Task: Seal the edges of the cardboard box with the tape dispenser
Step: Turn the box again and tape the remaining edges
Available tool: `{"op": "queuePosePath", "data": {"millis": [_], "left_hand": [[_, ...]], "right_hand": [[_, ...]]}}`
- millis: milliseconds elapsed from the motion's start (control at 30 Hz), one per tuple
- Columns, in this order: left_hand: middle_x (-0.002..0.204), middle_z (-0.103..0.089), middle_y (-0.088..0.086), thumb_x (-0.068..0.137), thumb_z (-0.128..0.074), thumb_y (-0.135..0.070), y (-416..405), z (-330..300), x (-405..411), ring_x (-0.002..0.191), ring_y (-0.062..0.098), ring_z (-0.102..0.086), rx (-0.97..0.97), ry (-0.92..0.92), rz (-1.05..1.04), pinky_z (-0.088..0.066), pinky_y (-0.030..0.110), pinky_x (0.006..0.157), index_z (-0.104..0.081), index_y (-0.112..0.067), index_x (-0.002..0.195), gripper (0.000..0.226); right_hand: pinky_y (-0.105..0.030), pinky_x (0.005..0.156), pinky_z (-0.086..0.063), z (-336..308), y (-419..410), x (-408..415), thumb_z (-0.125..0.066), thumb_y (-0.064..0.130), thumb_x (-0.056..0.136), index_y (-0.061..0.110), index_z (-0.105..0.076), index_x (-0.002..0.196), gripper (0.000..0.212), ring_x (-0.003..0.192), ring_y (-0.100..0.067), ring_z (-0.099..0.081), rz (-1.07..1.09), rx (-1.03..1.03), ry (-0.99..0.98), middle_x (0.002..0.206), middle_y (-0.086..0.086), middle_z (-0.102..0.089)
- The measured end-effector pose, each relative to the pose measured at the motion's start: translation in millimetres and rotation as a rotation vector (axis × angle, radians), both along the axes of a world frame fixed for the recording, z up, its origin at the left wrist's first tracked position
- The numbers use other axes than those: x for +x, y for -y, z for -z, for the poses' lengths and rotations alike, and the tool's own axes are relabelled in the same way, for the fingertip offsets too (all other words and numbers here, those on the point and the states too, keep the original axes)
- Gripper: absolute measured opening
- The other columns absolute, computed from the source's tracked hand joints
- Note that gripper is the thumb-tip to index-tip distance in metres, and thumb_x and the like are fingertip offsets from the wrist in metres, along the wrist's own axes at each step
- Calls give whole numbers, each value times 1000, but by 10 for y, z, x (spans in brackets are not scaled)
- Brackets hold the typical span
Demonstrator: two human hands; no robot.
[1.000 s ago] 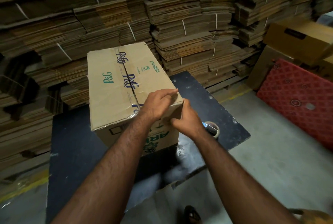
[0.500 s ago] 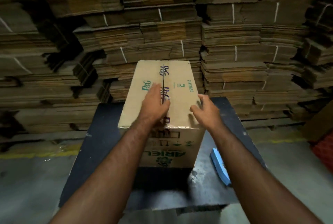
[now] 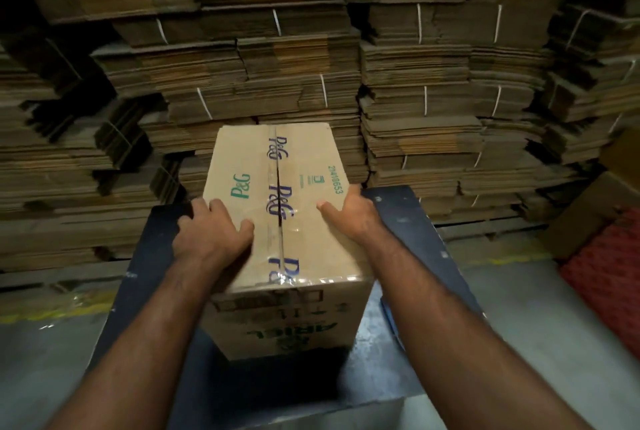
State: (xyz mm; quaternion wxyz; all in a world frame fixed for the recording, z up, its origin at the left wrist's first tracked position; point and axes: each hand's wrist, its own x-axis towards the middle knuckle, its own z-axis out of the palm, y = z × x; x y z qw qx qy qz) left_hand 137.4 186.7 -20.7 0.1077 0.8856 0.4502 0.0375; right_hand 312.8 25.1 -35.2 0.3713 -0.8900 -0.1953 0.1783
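A closed brown cardboard box (image 3: 301, 159) printed with P&G and ARIEL stands on a dark blue table (image 3: 415, 222). Clear tape runs along its top centre seam and across the near top edge. My left hand (image 3: 211, 232) grips the box's left top edge, fingers over the side. My right hand (image 3: 349, 211) grips the right top edge, thumb on the top face. The blue tape dispenser (image 3: 389, 315) lies on the table right of the box; only a sliver shows beside my right forearm.
Tall stacks of flattened, strapped cardboard (image 3: 415, 100) fill the wall behind the table. A red patterned sheet (image 3: 609, 274) and brown boxes (image 3: 588, 211) sit at the right. Grey concrete floor (image 3: 519, 325) with a yellow line (image 3: 52, 308) surrounds the table.
My hands spread from the near top edge out to the box's left and right sides. The right hand has let go of the tape dispenser, which now lies on the table. The box sits squarer to me.
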Motion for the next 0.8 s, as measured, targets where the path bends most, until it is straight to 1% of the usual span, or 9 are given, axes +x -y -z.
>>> {"op": "queuePosePath", "data": {"millis": [67, 133, 267, 367, 433, 500, 567, 667, 800], "left_hand": [[131, -37, 12, 87, -54, -64, 19, -58, -207, 114, 40, -52, -4, -21, -16, -41, 43, 75, -42, -14, 133, 68], [129, -38, 10, 84, -60, -64, -73, -86, -340, 112, 38, -55, -25, -33, -37, -42, 43, 74, -42, -17, 130, 68], [136, -44, 20, 79, -69, -59, -395, -113, -301, 121, 40, -52, -162, 55, -77, -48, 48, 94, -44, -7, 135, 81], [133, -55, 22, 77, -71, -59, -449, -130, -169, 118, 38, -56, -263, 89, -18, -49, 41, 92, -52, -6, 132, 79], [130, -56, 18, 73, -69, -64, -473, -154, -100, 115, 35, -56, -293, 99, -24, -49, 41, 95, -55, -11, 129, 78], [134, -51, 17, 70, -66, -71, -497, -206, -7, 119, 35, -52, -284, 71, -64, -43, 47, 102, -49, -15, 135, 87], [145, -42, 20, 71, -64, -76, -603, -280, 66, 130, 38, -45, -276, 23, -74, -35, 54, 107, -34, -16, 148, 102], [158, -29, 22, 69, -53, -88, -731, -425, 218, 142, 44, -31, -240, -72, -44, -22, 70, 111, -13, -20, 157, 118], [163, -19, 19, 65, -47, -93, -926, -389, 478, 149, 42, -17, -255, -130, 92, -13, 71, 113, -18, -26, 157, 117]], "right_hand": [[-42, 88, -56, 20, 115, -145, -64, 54, 85, 16, -39, 132, 66, 108, -24, -61, -29, -20, -24, 127, -4, -60], [-42, 87, -57, 21, 191, -270, -65, 55, 83, 18, -39, 127, 63, 107, -23, -62, -41, -54, -45, 123, -1, -60], [-35, 80, -56, -149, 135, -311, -68, 49, 85, 16, -43, 123, 57, 98, -19, -61, 11, -68, -8, 118, -1, -63], [-32, 75, -53, -228, -20, -288, -65, 46, 88, 13, -49, 124, 51, 95, -20, -60, 67, -79, 57, 121, -6, -63], [-35, 78, -56, -228, -143, -342, -67, 46, 88, 12, -51, 123, 51, 100, -22, -61, 83, -126, 94, 120, -8, -62], [-39, 82, -57, -217, -162, -408, -69, 47, 86, 11, -52, 122, 53, 104, -26, -63, 109, -165, 123, 119, -8, -62], [-37, 83, -55, -166, -183, -524, -71, 50, 83, 10, -54, 120, 57, 107, -29, -63, 128, -221, 151, 118, -9, -64], [-35, 80, -57, -99, -166, -808, -67, 62, 70, 16, -62, 113, 64, 100, -25, -67, 113, -256, 147, 113, -4, -70], [-32, 79, -56, -84, -174, -1165, -52, 71, 57, 20, -67, 106, 73, 98, -24, -67, -31, -278, 146, 105, 0, -73]]}}
